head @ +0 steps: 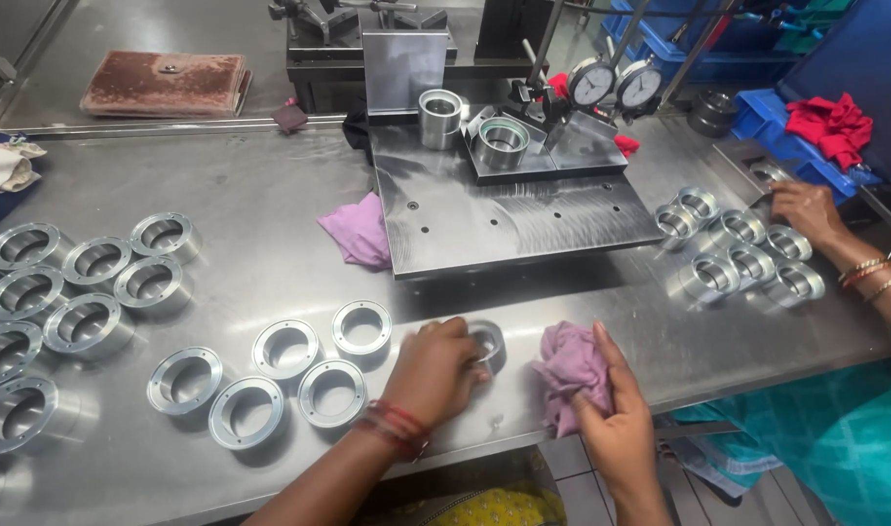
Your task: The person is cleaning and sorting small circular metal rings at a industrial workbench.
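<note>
From the head camera, the left hand (pixel 434 372) is clamped around a shiny metal ring (pixel 487 343) standing on the steel table (pixel 270 195) near its front edge. The ring is short, hollow and polished (mostly hidden by fingers). The right hand (pixel 616 419) grips a crumpled pink cloth (pixel 569 368) just beside it. More rings (pixel 285 349) lie to the left. A co-worker's hand (pixel 804 209) touches another group of rings (pixel 738 255) at the far right.

Metal rings (pixel 270 375) lie on the table (pixel 250 205) left of the steel plate (pixel 509 219), more rings (pixel 738 255) to its right.
</note>
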